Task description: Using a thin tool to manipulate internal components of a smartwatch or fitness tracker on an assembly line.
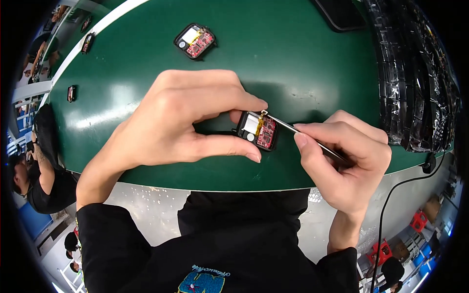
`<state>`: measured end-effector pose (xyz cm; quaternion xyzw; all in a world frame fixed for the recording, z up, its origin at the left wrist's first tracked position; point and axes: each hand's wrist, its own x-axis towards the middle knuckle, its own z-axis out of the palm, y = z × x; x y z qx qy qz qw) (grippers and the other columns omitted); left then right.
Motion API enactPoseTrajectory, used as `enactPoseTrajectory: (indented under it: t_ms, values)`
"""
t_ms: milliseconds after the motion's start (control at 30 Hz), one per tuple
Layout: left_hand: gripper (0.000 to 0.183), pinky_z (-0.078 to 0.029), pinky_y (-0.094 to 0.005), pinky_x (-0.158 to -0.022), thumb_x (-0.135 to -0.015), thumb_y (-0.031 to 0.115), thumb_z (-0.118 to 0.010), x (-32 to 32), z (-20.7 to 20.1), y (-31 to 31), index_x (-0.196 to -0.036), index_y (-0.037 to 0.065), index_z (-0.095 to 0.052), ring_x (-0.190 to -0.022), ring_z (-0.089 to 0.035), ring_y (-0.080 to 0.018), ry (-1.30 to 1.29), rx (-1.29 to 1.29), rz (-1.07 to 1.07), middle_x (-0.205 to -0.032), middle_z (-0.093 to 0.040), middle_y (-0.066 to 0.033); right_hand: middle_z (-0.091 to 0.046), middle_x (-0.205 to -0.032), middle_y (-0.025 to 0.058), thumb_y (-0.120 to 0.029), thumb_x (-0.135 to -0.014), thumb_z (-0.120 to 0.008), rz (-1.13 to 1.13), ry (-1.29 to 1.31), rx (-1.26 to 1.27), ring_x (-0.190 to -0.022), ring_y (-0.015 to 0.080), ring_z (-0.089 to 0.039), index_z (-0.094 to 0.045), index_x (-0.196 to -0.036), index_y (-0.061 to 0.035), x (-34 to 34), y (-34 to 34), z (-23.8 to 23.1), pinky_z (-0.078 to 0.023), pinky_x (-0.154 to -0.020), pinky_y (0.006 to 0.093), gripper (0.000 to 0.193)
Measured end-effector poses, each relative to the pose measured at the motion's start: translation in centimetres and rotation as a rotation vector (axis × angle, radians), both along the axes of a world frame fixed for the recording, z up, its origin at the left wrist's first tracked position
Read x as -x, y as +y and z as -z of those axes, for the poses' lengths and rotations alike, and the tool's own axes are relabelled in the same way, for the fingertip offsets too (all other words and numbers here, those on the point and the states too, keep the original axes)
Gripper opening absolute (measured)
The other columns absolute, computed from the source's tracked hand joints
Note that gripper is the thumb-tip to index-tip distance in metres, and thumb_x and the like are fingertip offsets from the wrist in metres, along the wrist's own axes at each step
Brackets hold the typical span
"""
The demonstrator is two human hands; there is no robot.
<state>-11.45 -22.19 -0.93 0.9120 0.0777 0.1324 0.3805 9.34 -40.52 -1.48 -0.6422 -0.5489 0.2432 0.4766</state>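
Between the thumb and fingers of my left hand [190, 119] sits a small black square device case [257, 131], its inside showing. A red circuit board, a white block, yellow tape and a white round part lie in it. My right hand [347, 156] is closed around a pair of dark tweezers [312, 139], pinched by thumb and forefinger. Their tips meet a tiny metallic part at the case's upper edge, close to my left fingertips. Whether the tips grip that part is too small to tell. A similar opened device [195, 41] lies farther off.
Black plastic-wrapped trays [410, 78] are stacked along the right side of the green table [293, 63]. A black flat tray [339, 14] lies at the far right. Small devices [72, 93] rest at the left, and a cable [391, 195] hangs off the right edge. Other people sit at left.
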Motion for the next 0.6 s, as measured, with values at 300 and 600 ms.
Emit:
enactPoseTrajectory:
  t_ms: [300, 600]
  values:
    - [0.063, -0.032, -0.0259, -0.053, -0.064, 0.027, -0.104, 0.06, -0.14, 0.06, -0.117, 0.000, -0.084, -0.063, -0.046, -0.0086, 0.064, 0.045, -0.039, -0.090, -0.072, -0.0043, -0.063, -0.068, 0.0015, 0.012, -0.080, -0.081, -0.008, -0.057, -0.003, -0.055, 0.0042, -0.047, -0.083, -0.095, 0.0048, 0.25, 0.30, 0.24, -0.028, -0.051, 0.0234, 0.016]
    - [0.064, -0.034, -0.0259, -0.055, -0.062, 0.031, -0.105, -0.24, -0.46, -0.34, -0.114, 0.001, -0.082, -0.058, -0.044, -0.0089, 0.040, 0.041, -0.083, -0.081, -0.069, -0.0016, -0.065, -0.071, 0.0010, 0.012, -0.079, -0.082, 0.034, -0.119, -0.071, -0.054, 0.0027, -0.046, -0.085, -0.099, 0.0043, 0.16, -0.04, 0.36, -0.027, -0.050, 0.0225, 0.022]
